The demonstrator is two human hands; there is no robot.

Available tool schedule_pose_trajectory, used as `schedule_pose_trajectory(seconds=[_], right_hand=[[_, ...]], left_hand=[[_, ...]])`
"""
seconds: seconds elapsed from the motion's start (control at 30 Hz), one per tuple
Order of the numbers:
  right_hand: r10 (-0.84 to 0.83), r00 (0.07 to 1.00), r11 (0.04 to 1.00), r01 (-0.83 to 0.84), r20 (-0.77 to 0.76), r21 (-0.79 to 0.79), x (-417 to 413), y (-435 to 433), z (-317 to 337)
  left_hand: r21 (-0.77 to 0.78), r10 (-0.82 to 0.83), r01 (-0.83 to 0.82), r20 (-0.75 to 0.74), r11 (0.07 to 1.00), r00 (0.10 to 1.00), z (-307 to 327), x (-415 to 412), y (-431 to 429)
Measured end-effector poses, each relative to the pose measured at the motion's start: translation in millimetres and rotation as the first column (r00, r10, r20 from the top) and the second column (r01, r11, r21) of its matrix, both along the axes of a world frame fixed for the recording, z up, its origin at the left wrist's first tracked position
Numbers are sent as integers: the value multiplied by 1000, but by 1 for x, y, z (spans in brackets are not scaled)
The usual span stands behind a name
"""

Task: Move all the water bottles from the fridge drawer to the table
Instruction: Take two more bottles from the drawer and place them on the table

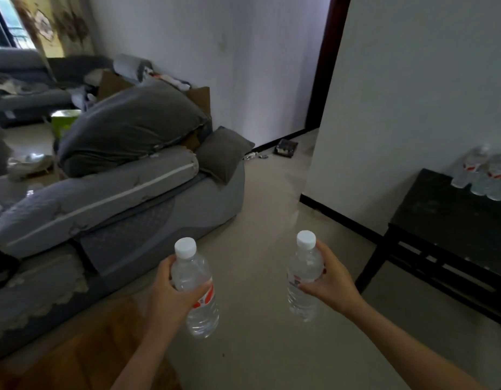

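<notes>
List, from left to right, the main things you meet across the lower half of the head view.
Grey sofa → left hand gripping the first water bottle → right hand gripping the second water bottle → black table → cluster of bottles standing on the table's far right end.

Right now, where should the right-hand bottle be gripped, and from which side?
Upper body of the right bottle, under the shoulder, coming from its right side as the right hand does. It is near upright, and the round body suits a wrap grip.
</notes>
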State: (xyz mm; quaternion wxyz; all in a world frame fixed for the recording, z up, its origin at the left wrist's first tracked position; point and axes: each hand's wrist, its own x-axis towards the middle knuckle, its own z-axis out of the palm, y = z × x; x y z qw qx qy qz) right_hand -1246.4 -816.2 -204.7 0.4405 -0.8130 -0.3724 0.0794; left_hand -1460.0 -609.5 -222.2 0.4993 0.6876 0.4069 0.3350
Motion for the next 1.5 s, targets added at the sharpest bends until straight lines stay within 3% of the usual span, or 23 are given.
schedule_pose_trajectory(seconds=[0.3,0.57,0.83,1.03,1.5], right_hand=[[-167,986,986,167,11,19,34,43,8],[-233,972,970,234,-19,73,126,64,-1],[-181,983,975,184,-42,122,245,139,2],[-170,979,975,184,-115,125,313,191,-7],[-407,912,912,409,-48,21,487,307,0]], left_hand=[[-40,-134,136,47,990,990,-8,71,69],[-25,-259,261,65,965,964,-3,194,96],[79,-230,224,75,971,970,20,307,151],[47,-213,212,31,976,977,5,367,194],[41,-309,306,72,951,948,-8,587,363]])
